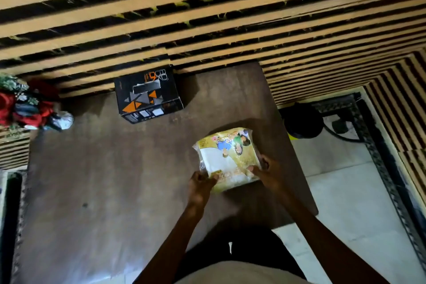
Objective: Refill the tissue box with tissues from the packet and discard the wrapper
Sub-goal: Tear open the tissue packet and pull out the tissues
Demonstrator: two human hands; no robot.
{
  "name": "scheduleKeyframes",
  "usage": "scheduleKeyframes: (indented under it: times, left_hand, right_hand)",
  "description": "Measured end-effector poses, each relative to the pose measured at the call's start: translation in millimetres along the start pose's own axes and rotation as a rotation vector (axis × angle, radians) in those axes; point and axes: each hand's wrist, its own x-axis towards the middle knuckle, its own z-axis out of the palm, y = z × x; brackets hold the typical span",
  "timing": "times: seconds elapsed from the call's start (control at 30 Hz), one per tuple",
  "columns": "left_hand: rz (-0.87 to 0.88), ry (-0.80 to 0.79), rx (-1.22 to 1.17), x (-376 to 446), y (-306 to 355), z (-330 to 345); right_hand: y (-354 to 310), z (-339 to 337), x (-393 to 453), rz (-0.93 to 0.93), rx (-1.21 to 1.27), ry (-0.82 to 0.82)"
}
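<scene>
A tissue packet (pixel 227 157) in yellow printed plastic with cartoon figures lies on the brown table (pixel 103 168), right of centre. My left hand (pixel 200 182) pinches the wrapper at its near left corner. My right hand (pixel 267 173) grips the packet's near right corner. White tissues show through the clear part of the wrapper. The tissue box (pixel 147 94), black with orange and grey triangles and a slot on top, stands at the table's far edge, well apart from both hands.
A red and green bundle of cloth (pixel 20 104) with a crumpled white piece (pixel 63 120) lies at the table's left edge. A dark round bin (pixel 302 122) stands on the pale floor to the right. A striped slatted wall runs behind the table.
</scene>
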Motion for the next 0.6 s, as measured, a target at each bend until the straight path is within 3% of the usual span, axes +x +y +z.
scheduleKeyframes:
  times: [0.17,0.23,0.37,0.43,0.5,0.6]
  left_hand:
    - [0.021,-0.082,0.161,-22.3,-38.5,-15.8]
    - [0.089,-0.031,0.287,-24.6,-44.4,-19.6]
    - [0.606,0.092,0.718,-28.2,-39.7,-26.8]
    - [0.762,0.008,0.856,-29.9,-24.4,-24.1]
    - [0.85,-0.136,1.007,-27.6,-12.8,-18.0]
    - [0.779,-0.27,1.231,-18.2,-6.3,-9.4]
  right_hand:
    - [42.4,1.0,-24.7,-0.009,-0.111,0.053]
    - [49.6,-1.3,-23.3,-0.008,-0.191,0.07]
    - [57.4,-0.1,-24.1,-0.214,-0.476,0.202]
    - [39.0,6.7,-38.8,-0.363,-0.62,0.246]
    - [20.4,15.1,-53.2,-0.408,-0.719,0.139]
    - [7.6,25.6,-52.9,-0.337,-0.999,0.035]
